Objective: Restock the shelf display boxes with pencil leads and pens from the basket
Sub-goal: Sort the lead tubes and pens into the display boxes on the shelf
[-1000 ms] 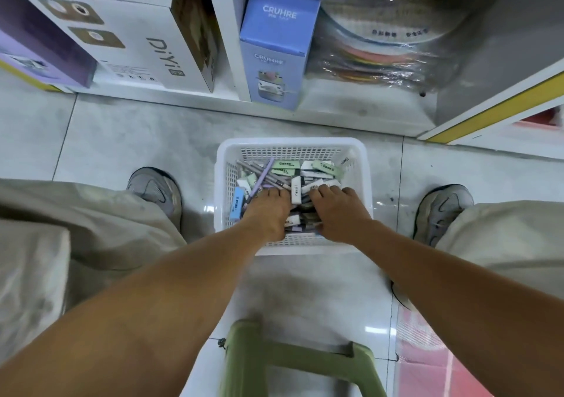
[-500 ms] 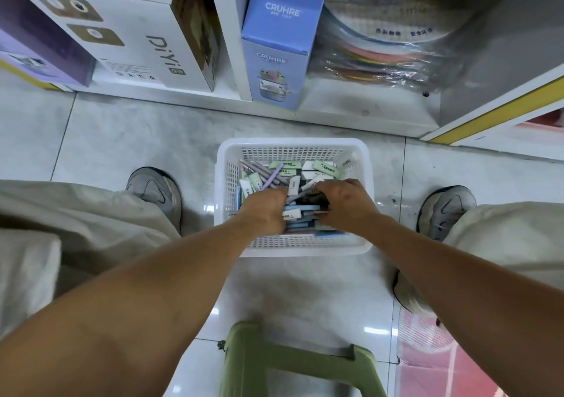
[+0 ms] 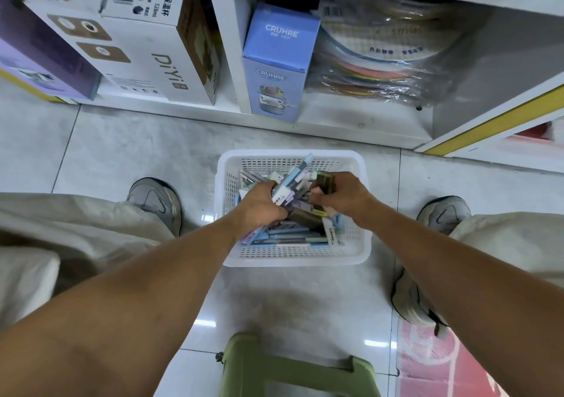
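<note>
A white plastic basket (image 3: 293, 257) stands on the floor between my feet, holding several pens and small pencil lead cases in blue, purple and green. My left hand (image 3: 259, 206) grips a bundle of pens (image 3: 288, 183) that stick up and away from me. My right hand (image 3: 343, 195) holds a small dark olive case (image 3: 325, 181) over the basket's far half. Another dark case (image 3: 305, 218) lies among the loose pens under my hands.
The bottom shelf (image 3: 335, 128) runs across the top, with a white DiYi box (image 3: 146, 48), a blue CRUHRE box (image 3: 279, 61) and bagged coloured discs (image 3: 384, 58). A green stool (image 3: 299, 369) stands close in front of me. My shoes (image 3: 155, 201) flank the basket.
Both hands have risen from rummaging in the basket. The left now lifts a bundle of pens and the right has taken a dark case.
</note>
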`<act>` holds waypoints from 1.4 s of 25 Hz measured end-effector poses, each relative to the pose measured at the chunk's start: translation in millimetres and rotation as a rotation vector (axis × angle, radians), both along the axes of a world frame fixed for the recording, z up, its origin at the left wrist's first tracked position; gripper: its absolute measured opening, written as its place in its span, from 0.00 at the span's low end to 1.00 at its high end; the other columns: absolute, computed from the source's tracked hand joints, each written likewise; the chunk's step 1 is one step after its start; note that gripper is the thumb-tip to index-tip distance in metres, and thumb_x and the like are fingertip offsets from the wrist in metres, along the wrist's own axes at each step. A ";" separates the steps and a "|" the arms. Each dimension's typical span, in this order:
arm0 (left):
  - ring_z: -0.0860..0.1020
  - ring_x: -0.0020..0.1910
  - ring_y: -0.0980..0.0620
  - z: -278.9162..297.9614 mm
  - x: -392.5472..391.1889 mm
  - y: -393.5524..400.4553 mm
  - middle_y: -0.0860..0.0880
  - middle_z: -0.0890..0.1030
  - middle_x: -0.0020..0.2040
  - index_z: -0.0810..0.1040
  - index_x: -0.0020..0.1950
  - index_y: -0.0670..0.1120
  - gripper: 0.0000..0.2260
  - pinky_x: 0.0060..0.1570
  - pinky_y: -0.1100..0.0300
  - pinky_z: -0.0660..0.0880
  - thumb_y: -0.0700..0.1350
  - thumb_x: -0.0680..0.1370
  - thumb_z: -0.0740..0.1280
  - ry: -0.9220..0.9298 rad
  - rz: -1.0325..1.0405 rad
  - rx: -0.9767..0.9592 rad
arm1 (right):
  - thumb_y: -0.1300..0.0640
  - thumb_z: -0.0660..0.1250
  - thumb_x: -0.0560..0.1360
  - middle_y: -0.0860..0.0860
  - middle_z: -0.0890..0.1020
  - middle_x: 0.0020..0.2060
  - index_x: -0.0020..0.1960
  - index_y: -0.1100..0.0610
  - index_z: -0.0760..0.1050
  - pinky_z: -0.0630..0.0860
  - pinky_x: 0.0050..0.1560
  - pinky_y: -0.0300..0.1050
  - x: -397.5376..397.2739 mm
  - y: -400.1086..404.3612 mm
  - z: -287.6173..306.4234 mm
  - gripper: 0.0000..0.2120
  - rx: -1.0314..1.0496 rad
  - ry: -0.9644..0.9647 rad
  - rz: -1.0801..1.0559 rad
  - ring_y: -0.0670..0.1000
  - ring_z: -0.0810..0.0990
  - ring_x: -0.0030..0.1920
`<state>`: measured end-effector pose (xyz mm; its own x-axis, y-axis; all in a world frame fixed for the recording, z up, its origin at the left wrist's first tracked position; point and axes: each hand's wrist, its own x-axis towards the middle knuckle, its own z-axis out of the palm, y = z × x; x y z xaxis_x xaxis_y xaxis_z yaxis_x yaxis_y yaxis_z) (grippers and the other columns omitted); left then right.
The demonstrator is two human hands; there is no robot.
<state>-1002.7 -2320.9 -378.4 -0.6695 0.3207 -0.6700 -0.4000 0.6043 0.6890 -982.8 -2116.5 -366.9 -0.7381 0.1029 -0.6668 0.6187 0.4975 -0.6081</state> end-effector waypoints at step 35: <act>0.78 0.29 0.47 366.6 -42.1 34.0 0.36 0.82 0.40 0.74 0.55 0.34 0.14 0.30 0.56 0.78 0.31 0.70 0.70 0.159 0.047 0.410 | 0.56 0.71 0.78 0.60 0.80 0.39 0.55 0.62 0.77 0.70 0.26 0.40 -7.7 44.2 341.9 0.10 -0.609 0.294 0.244 0.52 0.74 0.30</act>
<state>-1044.8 -2286.9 -11.8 -0.7742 0.5051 -0.3815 -0.2905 0.2520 0.9231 -990.5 -2072.3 -25.0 -0.8506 -0.4144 -0.3236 0.3013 0.1202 -0.9459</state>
